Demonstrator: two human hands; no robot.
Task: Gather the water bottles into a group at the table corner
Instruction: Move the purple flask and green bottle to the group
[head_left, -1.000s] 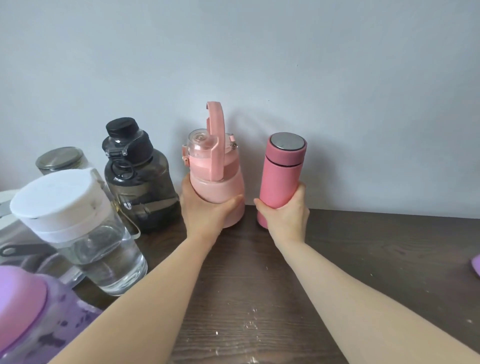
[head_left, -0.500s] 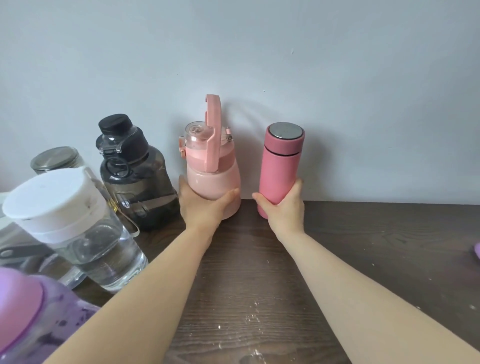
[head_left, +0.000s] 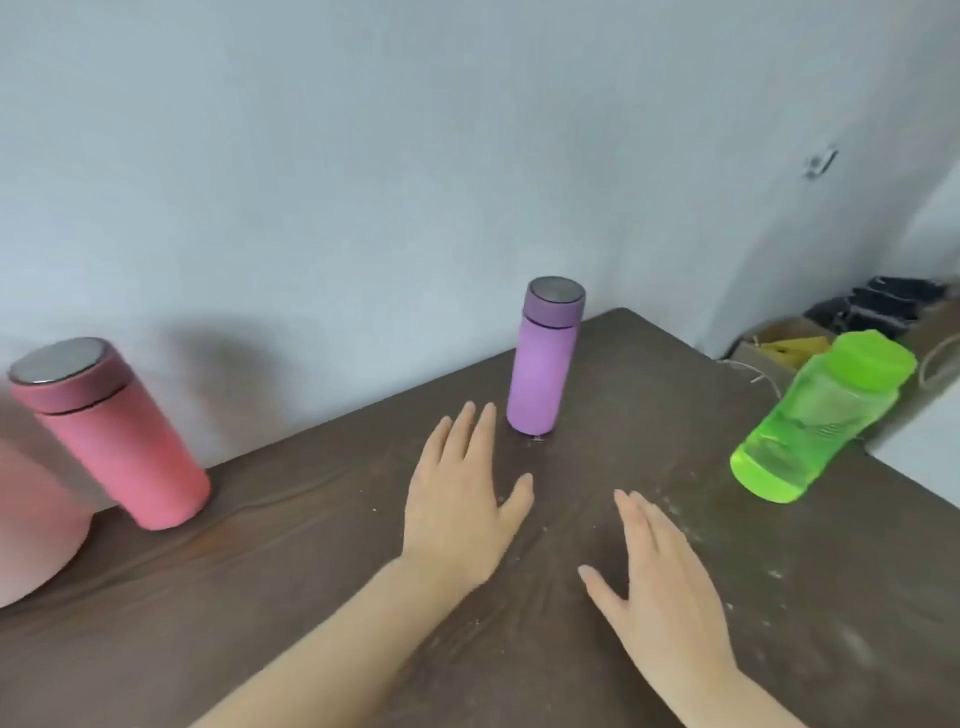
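Dark table (head_left: 322, 571), upright purple bottle (head_left: 543, 364)

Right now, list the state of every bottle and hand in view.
Pink flask: upright, lid on, free.
Purple flask: upright, lid on, untouched.
Green bottle: upright, cap on, near the table edge.
Left hand: open, empty.
Right hand: open, empty.

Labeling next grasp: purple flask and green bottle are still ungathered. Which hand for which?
Left hand for the purple flask: its open fingers are just short of the base. Right hand, also open and empty, is on the side of the green bottle, which is likely its pick, though it's a longer reach.
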